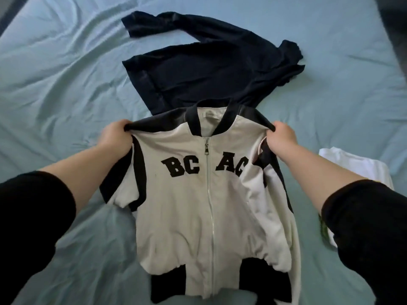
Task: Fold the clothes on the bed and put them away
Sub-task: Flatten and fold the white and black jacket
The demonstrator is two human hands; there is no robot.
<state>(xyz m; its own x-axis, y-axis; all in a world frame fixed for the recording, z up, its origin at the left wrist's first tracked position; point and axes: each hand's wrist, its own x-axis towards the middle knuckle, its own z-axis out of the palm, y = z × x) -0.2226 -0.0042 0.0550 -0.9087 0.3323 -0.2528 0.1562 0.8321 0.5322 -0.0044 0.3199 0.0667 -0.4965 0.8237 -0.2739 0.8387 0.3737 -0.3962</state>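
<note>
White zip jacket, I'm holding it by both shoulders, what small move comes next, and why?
Probably lower the jacket flat onto the blue sheet, front down. The left hand and right hand each pinch a shoulder, and the jacket is zipped shut and spread wide, so it seems ready to lay out.

1. jacket (187,205): white w/ navy trim, zip closed, "BC AC" on front; held up by both shoulders, hem twd near edge of bed (66,73).
2. navy top (209,80): spread, rumpled, bed ctr, beyond jacket.
3. white garment (356,168): right side, part hidden.
</note>
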